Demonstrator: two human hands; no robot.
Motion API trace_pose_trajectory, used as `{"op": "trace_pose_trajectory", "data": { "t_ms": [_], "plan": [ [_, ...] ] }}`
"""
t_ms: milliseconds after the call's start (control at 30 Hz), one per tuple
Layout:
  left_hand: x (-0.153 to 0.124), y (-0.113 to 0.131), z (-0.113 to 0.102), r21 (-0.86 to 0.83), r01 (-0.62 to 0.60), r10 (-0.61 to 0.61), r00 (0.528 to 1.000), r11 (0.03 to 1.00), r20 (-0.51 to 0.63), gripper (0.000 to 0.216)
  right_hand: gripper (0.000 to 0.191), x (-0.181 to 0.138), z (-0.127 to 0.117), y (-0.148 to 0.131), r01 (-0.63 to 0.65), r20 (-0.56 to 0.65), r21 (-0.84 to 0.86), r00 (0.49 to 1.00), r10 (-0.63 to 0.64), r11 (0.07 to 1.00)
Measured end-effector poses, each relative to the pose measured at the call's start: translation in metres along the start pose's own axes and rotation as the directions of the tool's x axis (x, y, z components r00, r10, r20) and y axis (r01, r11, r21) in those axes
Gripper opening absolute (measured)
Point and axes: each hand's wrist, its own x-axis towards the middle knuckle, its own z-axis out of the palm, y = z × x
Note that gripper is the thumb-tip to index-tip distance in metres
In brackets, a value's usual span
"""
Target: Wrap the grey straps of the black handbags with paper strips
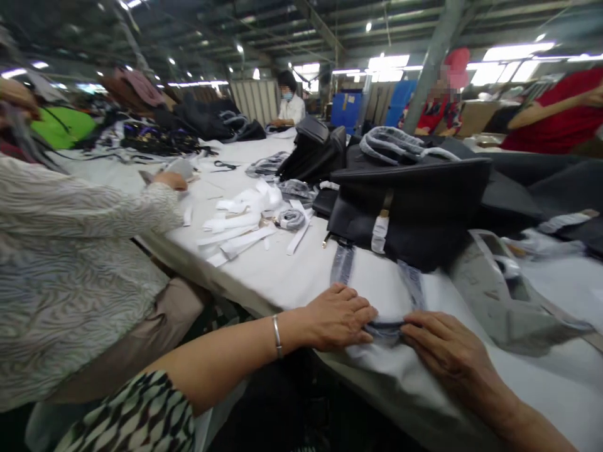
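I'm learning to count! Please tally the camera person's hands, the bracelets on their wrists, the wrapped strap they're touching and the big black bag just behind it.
Hands: 2, left hand and right hand
Silver bracelet: 1
Wrapped strap: 1
Black bag: 1
Total: 5

Left fingers (360, 313) and right fingers (424, 323) on the plastic-wrapped strap (388, 332) of a black bag (424, 210), white table (277, 270) beneath.

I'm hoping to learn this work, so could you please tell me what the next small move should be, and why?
Probably smooth the film along the handle of the black bag: it looks crinkled, and the left hand and right hand are already at the handle's near stretch, one on each side.
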Motion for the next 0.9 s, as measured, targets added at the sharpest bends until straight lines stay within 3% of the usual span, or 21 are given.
{"op": "trace_pose_trajectory", "data": {
  "t_ms": [100,200,267,367,500,633,700,767,833,900],
  "plan": [
    [0.007,-0.004,0.004,-0.039,-0.034,0.033,0.999,0.999,-0.017,0.036,0.015,-0.004,0.007,0.013,0.029,-0.034,-0.051,0.999,-0.031,0.998],
    [0.008,-0.008,0.012,-0.071,-0.121,0.116,0.991,0.99,-0.073,0.019,0.018,0.011,0.001,0.028,0.089,0.057,-0.022,0.995,-0.088,0.996],
    [0.006,-0.01,0.015,-0.087,-0.161,0.15,0.981,0.983,-0.127,0.016,0.021,0.044,-0.005,0.031,0.082,0.07,0.012,0.994,-0.082,0.997],
    [-0.001,-0.013,0.013,-0.087,-0.185,0.166,0.968,0.979,-0.188,0.019,0.025,0.131,0.004,0.016,0.018,0.031,0.036,0.999,-0.019,0.999],
    [0.0,-0.018,0.017,-0.018,-0.22,0.21,0.948,0.975,-0.238,0.021,0.026,0.262,0.072,-0.022,0.097,0.22,0.069,0.969,-0.11,0.993],
    [0.008,-0.021,0.031,-0.005,-0.242,0.237,0.953,0.97,-0.19,0.029,0.03,0.337,0.156,-0.047,0.038,0.349,-0.146,0.937,0.015,0.989],
    [0.009,-0.021,0.032,-0.021,-0.264,0.256,0.951,0.964,-0.172,0.031,0.025,0.349,0.177,-0.05,0.028,0.406,-0.185,0.912,0.05,0.982],
    [0.007,-0.021,0.027,-0.079,-0.266,0.248,0.951,0.961,-0.185,0.025,0.024,0.347,0.176,-0.044,0.011,0.425,-0.158,0.903,0.058,0.987],
    [0.004,-0.021,0.02,-0.157,-0.24,0.206,0.957,0.958,-0.204,0.018,0.028,0.333,0.152,-0.029,-0.019,0.428,-0.094,0.902,0.057,0.995],
    [0.002,-0.022,0.015,-0.209,-0.227,0.18,0.958,0.951,-0.222,0.013,0.032,0.307,0.11,-0.01,-0.048,0.433,-0.037,0.899,0.059,0.998]
  ]
}}
